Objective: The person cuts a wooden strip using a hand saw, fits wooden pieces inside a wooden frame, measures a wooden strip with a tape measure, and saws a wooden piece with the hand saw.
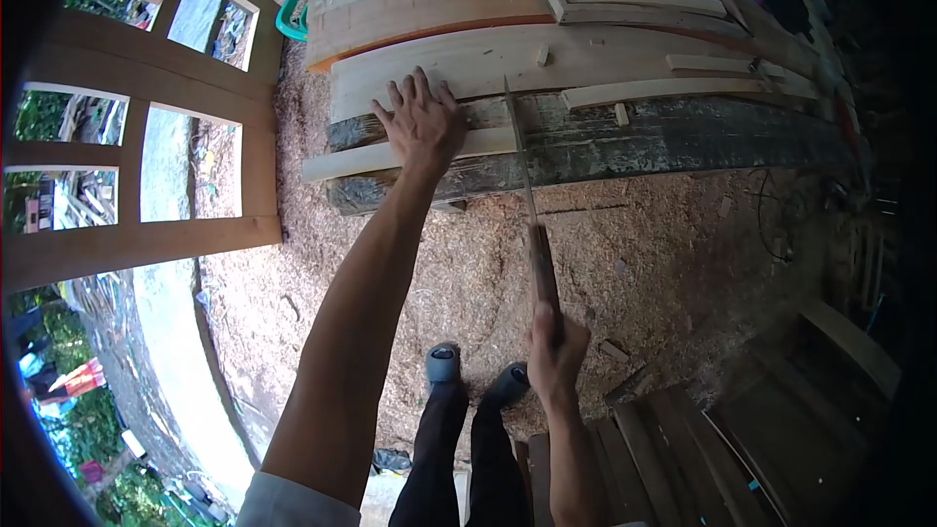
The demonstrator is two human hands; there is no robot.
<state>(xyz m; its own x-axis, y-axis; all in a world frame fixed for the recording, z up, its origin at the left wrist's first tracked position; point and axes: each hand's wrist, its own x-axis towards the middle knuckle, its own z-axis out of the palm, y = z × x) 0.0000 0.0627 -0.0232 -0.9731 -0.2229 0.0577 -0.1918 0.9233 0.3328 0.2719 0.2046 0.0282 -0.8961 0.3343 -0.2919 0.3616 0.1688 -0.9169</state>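
Observation:
My right hand (556,346) is wrapped around the handle of a handsaw (543,268). Its narrow blade points away from me and lies across a pale wooden strip (351,161) near the strip's right end. To the left of the blade, my left hand (425,127) lies flat over the strip, palm down with fingers spread towards a wide light board (381,80). Strip and hand rest on a dark, weathered timber bench (634,141). The strip's left end juts past the bench, and part of it is hidden under my hand.
Wide planks (429,5) and a wooden frame (644,12) lie beyond the bench. Thin strips (673,90) and a small wood block (543,56) sit on it. A panelled frame (146,59) stands at left; a green basket (293,10) is behind. Wood shavings (449,263) cover the floor.

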